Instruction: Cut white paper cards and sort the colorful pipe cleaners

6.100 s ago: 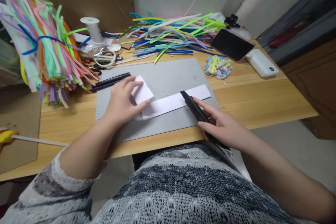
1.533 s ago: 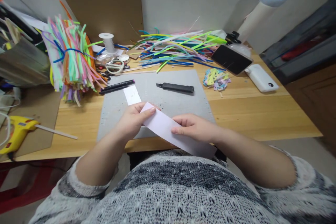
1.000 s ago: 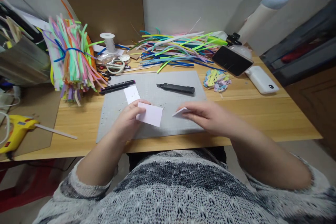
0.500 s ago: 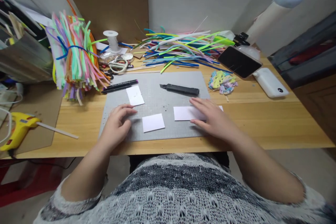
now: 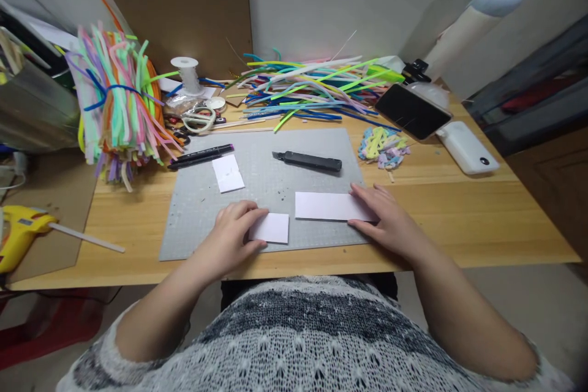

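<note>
On the grey cutting mat (image 5: pixel 271 177) lie three white pieces. My left hand (image 5: pixel 236 233) grips the small white rectangle (image 5: pixel 275 228) by its left end, thumb at the near edge and fingers at the far edge. The long white strip (image 5: pixel 321 206) has its right end between the thumb and fingers of my right hand (image 5: pixel 381 217). Farther back on the left is another small white piece (image 5: pixel 228 173) with marks on it, untouched. A black utility knife (image 5: pixel 312 162) rests behind the strip, and black pens (image 5: pixel 202 156) lie at the mat's upper left.
A yellow glue gun (image 5: pixel 22 233) is at the far left. Behind it stands a bundle of pipe cleaners (image 5: pixel 124 110). Loose pipe cleaners (image 5: pixel 312 89) spread along the back. To the right are colourful scraps (image 5: pixel 383 147), a phone (image 5: pixel 413 111) and a white device (image 5: pixel 468 148).
My left hand has moved right onto the small rectangle, which now lies straighter. My right hand has shifted to the strip's right end. The whole view has shifted slightly.
</note>
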{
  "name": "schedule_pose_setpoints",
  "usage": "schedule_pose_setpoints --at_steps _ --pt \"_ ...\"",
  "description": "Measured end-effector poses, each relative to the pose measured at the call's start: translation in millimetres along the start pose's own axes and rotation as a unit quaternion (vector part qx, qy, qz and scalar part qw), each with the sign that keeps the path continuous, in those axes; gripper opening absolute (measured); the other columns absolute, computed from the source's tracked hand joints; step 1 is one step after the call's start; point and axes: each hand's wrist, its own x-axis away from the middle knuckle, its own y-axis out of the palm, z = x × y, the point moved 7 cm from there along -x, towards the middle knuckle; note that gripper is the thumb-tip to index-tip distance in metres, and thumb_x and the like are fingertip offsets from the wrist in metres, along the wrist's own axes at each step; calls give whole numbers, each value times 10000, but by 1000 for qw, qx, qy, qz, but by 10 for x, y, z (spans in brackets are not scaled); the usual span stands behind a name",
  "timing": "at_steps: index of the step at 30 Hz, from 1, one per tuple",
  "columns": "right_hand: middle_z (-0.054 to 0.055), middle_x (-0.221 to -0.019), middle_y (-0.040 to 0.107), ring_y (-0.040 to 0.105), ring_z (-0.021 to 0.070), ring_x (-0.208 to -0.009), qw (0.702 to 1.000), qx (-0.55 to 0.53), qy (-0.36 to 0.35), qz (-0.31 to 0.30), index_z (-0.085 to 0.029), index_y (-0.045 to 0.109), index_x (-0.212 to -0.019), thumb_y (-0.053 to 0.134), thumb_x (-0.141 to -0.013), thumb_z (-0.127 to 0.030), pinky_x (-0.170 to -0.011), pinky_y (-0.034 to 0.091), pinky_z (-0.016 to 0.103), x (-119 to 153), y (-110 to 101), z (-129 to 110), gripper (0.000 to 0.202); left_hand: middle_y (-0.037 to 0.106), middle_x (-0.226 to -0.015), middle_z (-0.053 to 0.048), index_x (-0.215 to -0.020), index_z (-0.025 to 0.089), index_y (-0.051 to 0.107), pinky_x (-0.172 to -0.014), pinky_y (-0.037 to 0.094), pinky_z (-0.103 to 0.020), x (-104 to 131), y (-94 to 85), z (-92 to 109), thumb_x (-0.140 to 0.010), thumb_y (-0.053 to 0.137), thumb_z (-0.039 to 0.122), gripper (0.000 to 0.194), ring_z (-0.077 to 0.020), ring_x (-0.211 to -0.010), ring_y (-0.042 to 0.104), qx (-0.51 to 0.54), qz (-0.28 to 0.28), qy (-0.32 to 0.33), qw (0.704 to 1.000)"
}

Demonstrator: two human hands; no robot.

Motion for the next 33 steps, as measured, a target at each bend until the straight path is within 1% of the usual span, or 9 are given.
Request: schedule_pose_setpoints --at_steps 5,10,14,18,22,25,27,29,33 --pt "103 -1328 543 475 269 -1255 999 -34 -3 31 -268 249 -1462 581 -852 -370 -1100 290 528 9 -62 -28 702 502 -1258 -107 -1273 268 485 -976 350 -538 -54 -9 44 -752 684 378 569 -326 -1163 445 2 2 -5 1000" --pt "117 -1303 546 489 288 -1227 996 -68 27 49 -257 313 -1438 597 -837 -377 -1047 366 511 44 -133 -22 675 448 -1331 -163 -1347 186 419 -1023 335 -514 -188 -501 -372 -768 641 465 680 -350 -1233 412 -84 124 -107 983" --pt "107 -1212 583 570 272 -1092 984 -133 92 77 -252 408 -1384 632 -805 -382 -969 440 477 86 -152 80 634 366 -1431 -199 -1371 123 386 -1072 283 -502 -400 -675 -757 -679 701 470 836 -382 -1308 342 -148 66 -139 977" --pt "86 -1121 609 590 245 -1031 944 -254 164 131 -259 493 -1299 668 -775 -386 -947 453 464 116 -136 238 567 398 -1419 -170 -1348 128 416 -1082 288 -442 -512 -659 -877 -678 683 486 805 -327 -1295 380 -137 22 -135 981" --pt "75 -1041 627 615 226 -975 880 -396 213 152 -265 559 -1187 686 -758 -394 -882 496 428 61 -122 323 465 447 -1328 -156 -1292 176 483 -1046 297 -502 -471 -632 -771 -583 735 538 835 -350 -1236 402 -42 41 -138 989" --pt "76 -1008 637 643 220 -895 846 -456 242 134 -259 590 -1122 683 -756 -421 -770 534 385 -43 -137 314 411 510 -1215 -123 -1253 198 471 -967 387 -452 -494 -588 -660 -628 681 561 753 -291 -1129 487 219 31 -117 968" --pt "77 -989 640 651 216 -865 839 -472 242 121 -247 599 -1105 675 -760 -440 -738 536 369 -138 -166 272 402 538 -1148 -110 -1199 193 464 -861 449 -397 -588 -658 -699 -698 570 618 665 -251 -1031 540 378 66 -133 914" --pt "73 -976 638 651 212 -858 842 -475 227 115 -238 604 -1094 677 -757 -438 -735 536 362 -243 -195 209 399 541 -1115 -108 -1152 182 461 -786 465 -366 -744 -810 -852 -709 513 665 657 -236 -966 564 423 129 -174 880" --pt "59 -955 634 638 195 -843 857 -465 192 108 -229 606 -1069 686 -753 -399 -738 536 365 -432 -195 63 367 544 -1127 -121 -1173 152 455 -891 421 -408 -1131 -1244 -1108 -592 704 565 755 -279 -1050 543 202 241 -239 919"
